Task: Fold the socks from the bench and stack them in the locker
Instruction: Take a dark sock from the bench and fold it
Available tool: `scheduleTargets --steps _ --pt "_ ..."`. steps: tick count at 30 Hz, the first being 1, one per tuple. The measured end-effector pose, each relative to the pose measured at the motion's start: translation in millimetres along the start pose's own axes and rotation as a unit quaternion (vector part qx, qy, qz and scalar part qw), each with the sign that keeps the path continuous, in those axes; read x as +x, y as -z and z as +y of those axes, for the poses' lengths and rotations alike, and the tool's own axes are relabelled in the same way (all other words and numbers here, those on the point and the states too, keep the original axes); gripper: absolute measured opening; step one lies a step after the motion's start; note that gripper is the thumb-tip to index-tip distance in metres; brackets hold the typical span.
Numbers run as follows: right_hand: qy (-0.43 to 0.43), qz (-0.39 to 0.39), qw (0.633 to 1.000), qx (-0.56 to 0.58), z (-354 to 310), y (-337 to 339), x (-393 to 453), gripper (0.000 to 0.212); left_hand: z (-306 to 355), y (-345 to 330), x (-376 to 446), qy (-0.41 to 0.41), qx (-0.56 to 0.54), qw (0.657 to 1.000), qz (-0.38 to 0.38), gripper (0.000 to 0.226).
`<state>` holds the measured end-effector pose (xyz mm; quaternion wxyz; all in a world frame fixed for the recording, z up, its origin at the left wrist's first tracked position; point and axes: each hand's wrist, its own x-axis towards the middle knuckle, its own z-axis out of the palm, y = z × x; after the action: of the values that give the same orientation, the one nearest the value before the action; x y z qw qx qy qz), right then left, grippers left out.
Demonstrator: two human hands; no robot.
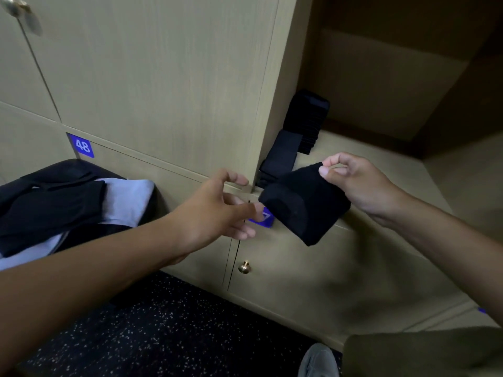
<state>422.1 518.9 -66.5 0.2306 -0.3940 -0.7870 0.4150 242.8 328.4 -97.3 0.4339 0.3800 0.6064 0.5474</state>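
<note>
Pinching a folded black sock (304, 205), right hand (359, 183) grips; left hand (215, 210) (fingers relaxed) holds nothing.

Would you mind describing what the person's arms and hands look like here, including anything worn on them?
Both forearms are bare up to the frame edge, with no sleeves in view. The left hand and the right hand wear no gloves, and no rings, watch or bracelet show on either wrist. The fingernails look short and unpainted. No markings show on either arm.
</note>
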Motion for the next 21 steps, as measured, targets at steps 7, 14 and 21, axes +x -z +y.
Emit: scheduleTargets --steps 7,14,21 --pt "-0.002 -0.011 0.992 -0.127 41 20 37 0.012 -11 -3 -1 -0.005 0.087 0.996 -0.03 0.036" --pt "0.052 0.085 0.978 -0.184 46 16 49 0.001 -15 -3 0 -0.017 0.139 0.99 -0.031 0.032" --pt "-0.013 0.014 0.955 -0.295 10 12 12 0.023 -17 -7 2 -0.03 0.168 0.984 -0.041 0.025"
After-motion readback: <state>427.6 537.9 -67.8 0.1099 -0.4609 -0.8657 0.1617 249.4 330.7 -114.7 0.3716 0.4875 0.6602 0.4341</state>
